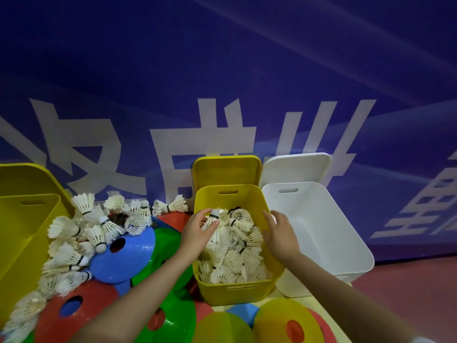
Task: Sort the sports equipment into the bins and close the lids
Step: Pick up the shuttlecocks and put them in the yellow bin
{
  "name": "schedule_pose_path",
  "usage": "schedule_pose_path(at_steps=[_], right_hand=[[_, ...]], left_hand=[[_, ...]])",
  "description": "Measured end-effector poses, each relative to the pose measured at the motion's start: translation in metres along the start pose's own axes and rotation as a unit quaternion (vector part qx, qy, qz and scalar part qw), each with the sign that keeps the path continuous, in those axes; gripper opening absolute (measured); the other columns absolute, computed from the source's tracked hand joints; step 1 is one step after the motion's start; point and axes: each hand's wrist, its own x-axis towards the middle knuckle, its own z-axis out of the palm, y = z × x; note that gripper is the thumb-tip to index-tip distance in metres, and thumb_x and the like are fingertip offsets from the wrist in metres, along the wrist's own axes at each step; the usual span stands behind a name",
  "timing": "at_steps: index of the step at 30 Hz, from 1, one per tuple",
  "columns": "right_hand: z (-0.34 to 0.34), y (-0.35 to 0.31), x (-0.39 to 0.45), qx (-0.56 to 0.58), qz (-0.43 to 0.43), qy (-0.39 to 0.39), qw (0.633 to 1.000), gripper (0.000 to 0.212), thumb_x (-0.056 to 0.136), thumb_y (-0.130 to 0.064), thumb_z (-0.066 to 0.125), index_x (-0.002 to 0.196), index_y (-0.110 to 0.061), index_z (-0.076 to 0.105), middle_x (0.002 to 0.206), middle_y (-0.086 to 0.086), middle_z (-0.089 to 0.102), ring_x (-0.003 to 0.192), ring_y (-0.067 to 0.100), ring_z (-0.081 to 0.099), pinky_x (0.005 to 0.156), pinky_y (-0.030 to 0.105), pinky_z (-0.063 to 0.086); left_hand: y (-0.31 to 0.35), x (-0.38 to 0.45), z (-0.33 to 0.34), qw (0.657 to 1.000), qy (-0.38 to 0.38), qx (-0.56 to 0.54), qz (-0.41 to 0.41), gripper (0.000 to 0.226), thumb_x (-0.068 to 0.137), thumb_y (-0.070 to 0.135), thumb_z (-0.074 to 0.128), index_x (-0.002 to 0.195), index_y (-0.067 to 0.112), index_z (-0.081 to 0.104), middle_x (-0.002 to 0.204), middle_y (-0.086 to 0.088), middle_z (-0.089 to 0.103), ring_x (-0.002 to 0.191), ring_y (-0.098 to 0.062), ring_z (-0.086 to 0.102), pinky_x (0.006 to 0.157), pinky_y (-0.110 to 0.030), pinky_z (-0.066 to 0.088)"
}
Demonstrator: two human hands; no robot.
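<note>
Left hand [197, 230]: pinching a shuttlecock [212, 219], cork up, over yellow bin [237, 289]. Right hand [280, 233]: fingers relaxed, holding nothing, on bin's right rim. Loose shuttlecock pile [81, 233] lies left, nearer left hand.

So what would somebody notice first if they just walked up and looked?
Probably the yellow bin in the middle, stuffed with white shuttlecocks, with both hands over it; the left hand pinches one. Next, the messy shuttlecock pile spilling over bright cones on the left, and the white bin on the right.
</note>
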Motion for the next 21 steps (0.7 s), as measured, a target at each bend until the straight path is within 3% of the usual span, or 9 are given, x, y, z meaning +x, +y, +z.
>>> schedule_pose_path(at_steps=[3,9,15,18,21], right_hand=[[0.01,0.006,0.001,0.098,0.09,-0.052,0.99,0.055,0.098,-0.019,0.04,0.15,-0.02,0.022,0.14,0.01,0.041,0.118,0.029,0.049,0.092,0.036,0.044],[0.018,0.014,0.001,0.203,0.115,0.03,0.972,0.047,0.099,-0.019,0.037,0.145,-0.026,0.034,0.13,0.004,0.057,0.112,0.025,0.057,0.092,0.034,0.046],[0.025,0.02,0.002,0.225,0.125,0.041,0.965,0.048,0.097,-0.017,0.041,0.144,-0.027,0.037,0.129,0.003,0.057,0.114,0.022,0.056,0.094,0.03,0.043],[0.025,0.02,0.003,0.228,0.124,0.042,0.965,0.049,0.097,-0.015,0.042,0.145,-0.026,0.036,0.129,0.004,0.056,0.115,0.022,0.054,0.095,0.029,0.041],[0.025,0.021,0.003,0.228,0.122,0.037,0.965,0.05,0.097,-0.015,0.042,0.145,-0.025,0.036,0.127,0.005,0.056,0.113,0.022,0.055,0.094,0.029,0.042]], left_hand=[[0.001,0.017,0.012,1.0,0.012,0.026,-0.011,0.043,0.089,0.035,0.064,0.129,0.023,0.054,0.119,0.0,0.059,0.111,-0.014,0.054,0.087,-0.032,0.047],[-0.01,0.052,0.036,0.991,-0.018,0.136,-0.003,0.039,0.093,0.035,0.058,0.13,0.022,0.055,0.128,-0.003,0.06,0.119,-0.018,0.054,0.086,-0.03,0.046],[-0.054,0.062,0.062,0.955,-0.126,0.268,0.015,0.041,0.096,0.037,0.052,0.136,0.031,0.05,0.138,0.002,0.054,0.123,-0.019,0.052,0.091,-0.03,0.046],[-0.069,0.064,0.067,0.95,-0.132,0.282,-0.031,0.038,0.096,0.037,0.05,0.134,0.031,0.053,0.132,-0.003,0.059,0.115,-0.023,0.057,0.089,-0.033,0.049],[-0.071,0.069,0.07,0.923,-0.156,0.345,-0.06,0.039,0.099,0.04,0.043,0.136,0.033,0.05,0.129,-0.009,0.059,0.112,-0.03,0.056,0.088,-0.036,0.049]])
